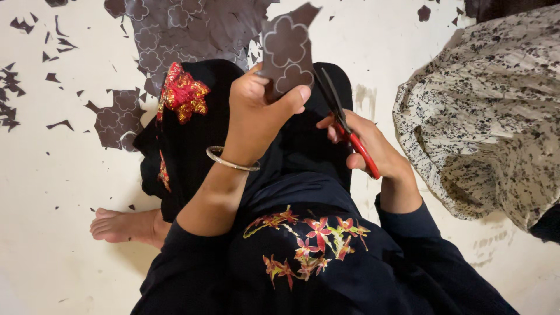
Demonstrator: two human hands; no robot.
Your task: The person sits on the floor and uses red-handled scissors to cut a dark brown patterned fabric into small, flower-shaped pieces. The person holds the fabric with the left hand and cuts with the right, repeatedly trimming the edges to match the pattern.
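Seen from above, a person sits on a pale floor (52, 192), cutting flower shapes out of dark brown sheet material. The left hand (259, 108) is closed around a small piece of brown sheet (287, 49) marked with pale flower outlines, thumb pressed across its lower edge and fingers wrapped behind it, holding it upright above the lap. A thin metal bangle (230, 160) circles that wrist. The right hand (367, 146) grips a pair of red-handled scissors (347, 131), fingers through the loops; the dark blades point up toward the right edge of the held piece and appear parted only slightly, just beside the sheet. A larger brown sheet (192, 29), drawn all over with the same flower outlines, lies on the floor beyond the knees, and a smaller cut portion (116, 119) rests to the left of it. Dark offcuts (11, 87) are scattered across the floor at left. The person wears dark clothing with embroidered flowers (309, 233) and a red sequinned patch (184, 93); a bare foot (125, 224) shows at lower left. A speckled cloth (484, 111) lies bunched at right.
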